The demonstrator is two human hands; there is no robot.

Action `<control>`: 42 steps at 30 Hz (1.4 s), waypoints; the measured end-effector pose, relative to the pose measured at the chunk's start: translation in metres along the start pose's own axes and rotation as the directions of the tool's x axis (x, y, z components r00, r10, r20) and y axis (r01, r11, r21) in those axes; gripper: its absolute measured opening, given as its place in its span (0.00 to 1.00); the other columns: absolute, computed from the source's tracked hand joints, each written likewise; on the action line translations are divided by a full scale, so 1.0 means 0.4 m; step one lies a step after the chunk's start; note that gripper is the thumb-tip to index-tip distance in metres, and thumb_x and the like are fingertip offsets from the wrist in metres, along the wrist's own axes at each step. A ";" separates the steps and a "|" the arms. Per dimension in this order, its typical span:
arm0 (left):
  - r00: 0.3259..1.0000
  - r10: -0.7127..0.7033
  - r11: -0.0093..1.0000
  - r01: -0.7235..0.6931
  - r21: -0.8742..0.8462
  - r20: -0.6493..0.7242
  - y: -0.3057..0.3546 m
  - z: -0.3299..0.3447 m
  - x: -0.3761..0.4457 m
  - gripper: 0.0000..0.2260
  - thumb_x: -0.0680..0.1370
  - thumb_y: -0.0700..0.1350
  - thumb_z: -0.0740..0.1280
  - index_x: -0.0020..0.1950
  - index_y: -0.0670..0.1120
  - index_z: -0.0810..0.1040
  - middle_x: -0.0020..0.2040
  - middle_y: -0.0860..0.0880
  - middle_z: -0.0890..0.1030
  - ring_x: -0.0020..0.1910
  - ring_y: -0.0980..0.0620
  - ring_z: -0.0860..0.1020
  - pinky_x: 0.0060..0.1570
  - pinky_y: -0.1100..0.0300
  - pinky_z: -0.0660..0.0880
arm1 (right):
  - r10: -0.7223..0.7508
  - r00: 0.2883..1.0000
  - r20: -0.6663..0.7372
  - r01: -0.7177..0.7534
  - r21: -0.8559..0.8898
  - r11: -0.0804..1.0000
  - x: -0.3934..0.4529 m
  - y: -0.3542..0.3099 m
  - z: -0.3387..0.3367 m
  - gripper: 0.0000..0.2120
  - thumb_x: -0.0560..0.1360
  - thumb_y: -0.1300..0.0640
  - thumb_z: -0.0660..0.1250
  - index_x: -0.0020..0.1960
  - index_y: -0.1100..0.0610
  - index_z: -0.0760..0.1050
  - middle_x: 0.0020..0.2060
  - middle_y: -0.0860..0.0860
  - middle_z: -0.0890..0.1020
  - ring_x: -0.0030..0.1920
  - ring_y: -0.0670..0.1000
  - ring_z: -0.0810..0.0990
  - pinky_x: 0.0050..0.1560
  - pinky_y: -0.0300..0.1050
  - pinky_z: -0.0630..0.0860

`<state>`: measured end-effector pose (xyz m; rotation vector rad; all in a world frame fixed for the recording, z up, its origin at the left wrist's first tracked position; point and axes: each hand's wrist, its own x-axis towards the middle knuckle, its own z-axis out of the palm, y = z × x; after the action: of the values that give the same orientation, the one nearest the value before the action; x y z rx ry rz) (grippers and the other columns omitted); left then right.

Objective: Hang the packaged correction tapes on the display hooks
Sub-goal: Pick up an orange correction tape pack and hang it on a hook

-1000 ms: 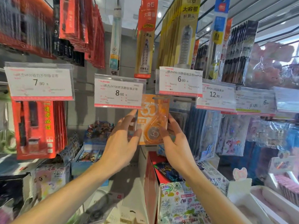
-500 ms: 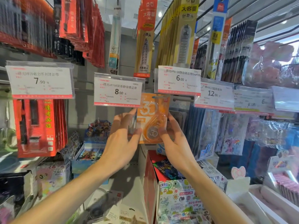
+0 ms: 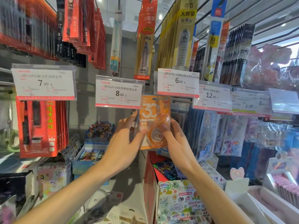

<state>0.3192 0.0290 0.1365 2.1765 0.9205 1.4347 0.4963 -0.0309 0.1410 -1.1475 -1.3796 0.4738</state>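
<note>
An orange packaged correction tape (image 3: 152, 115) with a big white "30" is held upright in the middle of the shelf wall, just below and between the 8.00 price tag (image 3: 119, 92) and the 6.00 price tag (image 3: 178, 83). My left hand (image 3: 126, 139) grips its left edge with thumb on the front. My right hand (image 3: 176, 139) holds its lower right side, fingers over the clear blister. The pack's top hole sits at a display hook (image 3: 179, 101) that runs back behind the 6.00 tag. Whether the hook passes through the hole is hidden.
Red packaged items (image 3: 38, 128) hang at the left under a 7.90 tag. Pen refill packs (image 3: 182, 38) hang above. Sticker sheets (image 3: 226, 135) hang to the right. Below stand a red box (image 3: 150, 183) and a patterned journal box (image 3: 179, 202).
Both hands have kept hold of the orange pack and raised it slightly, so its top now lies closer under the price tags.
</note>
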 end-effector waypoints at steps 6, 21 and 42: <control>0.999 -0.045 0.998 0.046 -0.051 0.012 0.009 -0.011 0.002 0.28 0.83 0.59 0.62 0.81 0.64 0.56 0.80 0.54 0.66 0.77 0.52 0.67 0.73 0.46 0.69 | 0.024 1.000 0.013 -0.023 -0.048 0.999 -0.009 -0.006 -0.002 0.22 0.80 0.34 0.61 0.73 0.37 0.69 0.61 0.38 0.85 0.61 0.40 0.83 0.66 0.46 0.75; 0.971 -0.194 0.942 0.145 -0.302 -0.140 0.055 -0.066 -0.130 0.10 0.81 0.50 0.69 0.59 0.62 0.75 0.53 0.57 0.83 0.51 0.61 0.81 0.56 0.50 0.80 | 0.064 0.986 -0.154 -0.057 0.049 0.997 -0.153 -0.021 -0.087 0.06 0.81 0.48 0.69 0.57 0.45 0.80 0.48 0.41 0.87 0.50 0.42 0.86 0.45 0.33 0.81; 0.947 -0.316 0.867 0.261 -0.425 -0.064 -0.036 -0.236 -0.425 0.10 0.76 0.51 0.71 0.57 0.57 0.80 0.49 0.49 0.86 0.44 0.50 0.86 0.49 0.51 0.79 | 0.180 0.982 -0.057 -0.169 0.160 0.973 -0.388 -0.063 0.089 0.05 0.81 0.64 0.67 0.56 0.62 0.80 0.36 0.54 0.86 0.32 0.47 0.82 0.33 0.35 0.79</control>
<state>0.1834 -0.0833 0.0528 1.5787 0.8511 1.4760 0.4229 -0.1584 0.0757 -1.1514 -1.1646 0.6484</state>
